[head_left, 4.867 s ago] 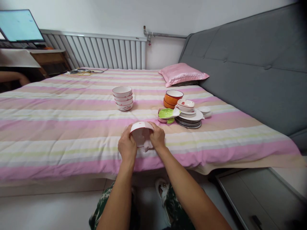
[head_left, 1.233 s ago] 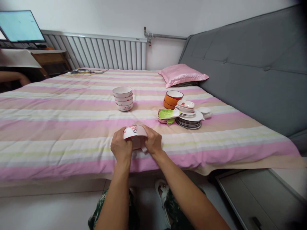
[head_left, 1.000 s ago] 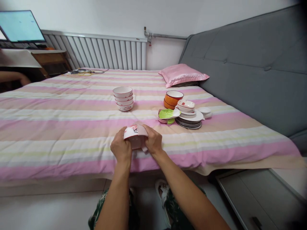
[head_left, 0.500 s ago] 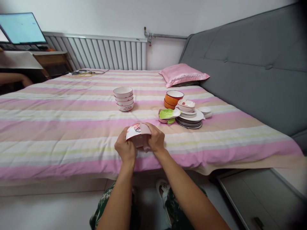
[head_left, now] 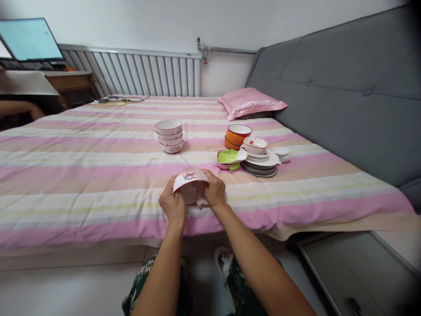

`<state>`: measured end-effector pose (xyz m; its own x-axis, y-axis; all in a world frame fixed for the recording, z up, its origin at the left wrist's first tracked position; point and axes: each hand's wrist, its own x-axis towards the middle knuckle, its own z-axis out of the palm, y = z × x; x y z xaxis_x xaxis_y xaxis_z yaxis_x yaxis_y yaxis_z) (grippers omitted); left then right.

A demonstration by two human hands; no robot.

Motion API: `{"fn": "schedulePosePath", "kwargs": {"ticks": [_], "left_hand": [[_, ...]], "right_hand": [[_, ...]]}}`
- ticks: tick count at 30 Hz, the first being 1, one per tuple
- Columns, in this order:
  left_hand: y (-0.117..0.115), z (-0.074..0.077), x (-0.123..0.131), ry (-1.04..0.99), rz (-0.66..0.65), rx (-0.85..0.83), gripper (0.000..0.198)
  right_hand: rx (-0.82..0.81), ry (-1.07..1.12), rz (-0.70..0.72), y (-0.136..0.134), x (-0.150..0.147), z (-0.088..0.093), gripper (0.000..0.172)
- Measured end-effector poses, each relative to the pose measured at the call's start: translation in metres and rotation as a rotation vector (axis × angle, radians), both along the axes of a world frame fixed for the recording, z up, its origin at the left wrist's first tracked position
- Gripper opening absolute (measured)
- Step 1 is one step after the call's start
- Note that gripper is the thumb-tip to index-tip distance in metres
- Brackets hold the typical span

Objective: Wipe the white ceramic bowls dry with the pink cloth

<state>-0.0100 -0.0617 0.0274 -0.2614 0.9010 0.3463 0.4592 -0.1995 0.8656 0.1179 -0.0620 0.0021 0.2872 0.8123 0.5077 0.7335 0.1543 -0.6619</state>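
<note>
A white bowl (head_left: 187, 179) with a red rim and a red and black print is tipped, its opening toward me, above the bed's near edge. My left hand (head_left: 172, 202) is closed on its left side. My right hand (head_left: 214, 189) grips the right side, together with a pale pink cloth (head_left: 200, 199) that hangs partly inside the bowl. Beyond my hands stands a stack of several similar white bowls (head_left: 169, 136). Right of it are orange bowls (head_left: 233, 139), a green leaf-shaped dish (head_left: 230, 156), small white dishes (head_left: 255, 144) and a pile of plates (head_left: 259, 169).
A striped bedspread (head_left: 82, 175) covers the bed. Farther back lie a pink pillow (head_left: 250, 103) and some cables (head_left: 121, 100). The grey headboard (head_left: 342, 87) rises at right. Another person's arm (head_left: 19, 108) shows at far left, below a desk with a monitor (head_left: 31, 39).
The bowl has turned slightly in my hands, so more of its print shows. The pink cloth has slid off the part of the outside it covered at the right.
</note>
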Motion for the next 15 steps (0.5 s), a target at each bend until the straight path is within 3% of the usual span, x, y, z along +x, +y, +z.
{"fn": "schedulePosePath", "kwargs": {"ticks": [7,15], "left_hand": [[0.0012,-0.0002,-0.0041,0.118,-0.015,-0.032,0.044],[-0.0083,0.0014,-0.0074,0.362,0.000,0.079,0.047]], "right_hand": [[0.007,0.033,0.025,0.0022,0.0020,-0.0074,0.044],[-0.037,0.085,-0.008,0.0023,0.0011,-0.0072,0.043]]}}
